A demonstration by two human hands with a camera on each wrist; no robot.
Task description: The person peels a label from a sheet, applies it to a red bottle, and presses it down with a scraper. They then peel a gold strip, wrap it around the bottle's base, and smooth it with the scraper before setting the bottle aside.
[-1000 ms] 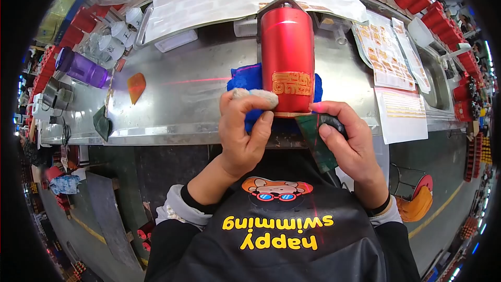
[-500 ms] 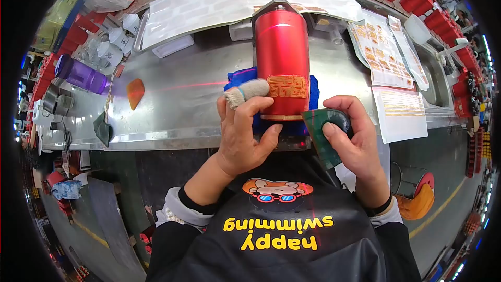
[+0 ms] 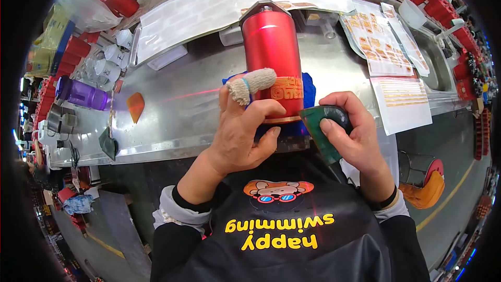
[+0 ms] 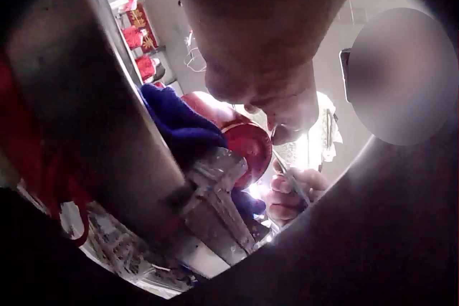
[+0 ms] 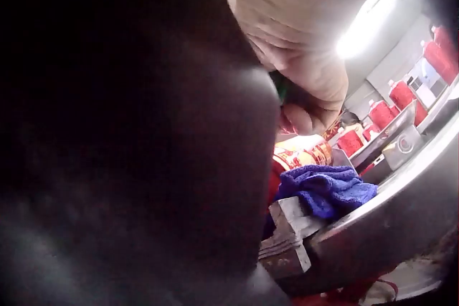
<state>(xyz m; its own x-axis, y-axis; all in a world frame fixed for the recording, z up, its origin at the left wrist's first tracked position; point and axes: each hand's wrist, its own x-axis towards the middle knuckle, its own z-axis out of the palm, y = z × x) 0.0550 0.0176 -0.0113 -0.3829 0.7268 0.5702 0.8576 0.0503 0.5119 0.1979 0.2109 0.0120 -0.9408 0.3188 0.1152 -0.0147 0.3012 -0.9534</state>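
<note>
A red metal canister [image 3: 270, 42] lies on its side on a blue cloth [image 3: 309, 93], its near end toward the person. Gold fretwork [image 3: 286, 91] rings that end. Over the pattern's left part stretches one finger of the left hand [image 3: 232, 133], wearing a knitted finger cover [image 3: 255, 83]; thumb and index finger are near the canister's lower rim. The right hand [image 3: 357, 133] pinches a dark green scraper [image 3: 321, 136] between thumb and fingers, just right of the rim. In the left wrist view the canister's round end [image 4: 251, 154] shows beside the left hand.
An orange scraper [image 3: 135, 106] and another green scraper [image 3: 108, 144] lie left on the metal worktop [image 3: 177, 112]. A purple bottle [image 3: 83, 94] stands beyond them. Printed transfer sheets [image 3: 383, 47] lie at right, before a sink [image 3: 436, 65]. White paper [image 3: 229, 5] spans the back.
The left hand's covered finger has moved up from the canister's near rim onto the gold pattern. The right hand and scraper have drawn back from the rim. The whole head view has shifted slightly.
</note>
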